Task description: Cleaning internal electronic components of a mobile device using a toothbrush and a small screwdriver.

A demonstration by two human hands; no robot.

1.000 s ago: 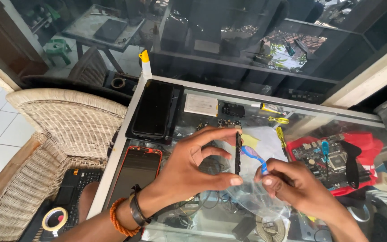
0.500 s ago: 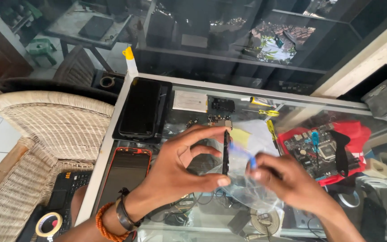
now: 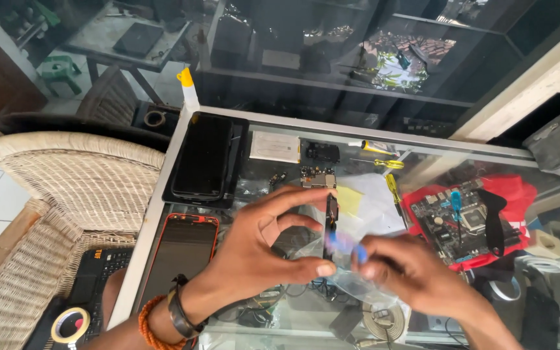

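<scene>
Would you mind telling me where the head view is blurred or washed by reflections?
In the head view, the blue tool in the right hand is smeared by motion blur; the left hand holding the thin black part edge-on is sharp; the glass counter and the window behind mirror daylight, muddling what lies beneath.

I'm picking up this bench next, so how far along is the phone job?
Done: small black parts and a pale flat part lie loose on the glass counter.
In hand: the left hand pinches a thin dark piece on edge; the right hand works a blue tool against it.
Left: the red-edged phone and the black phone lie untouched, and the screwdrivers lie unused.
</scene>
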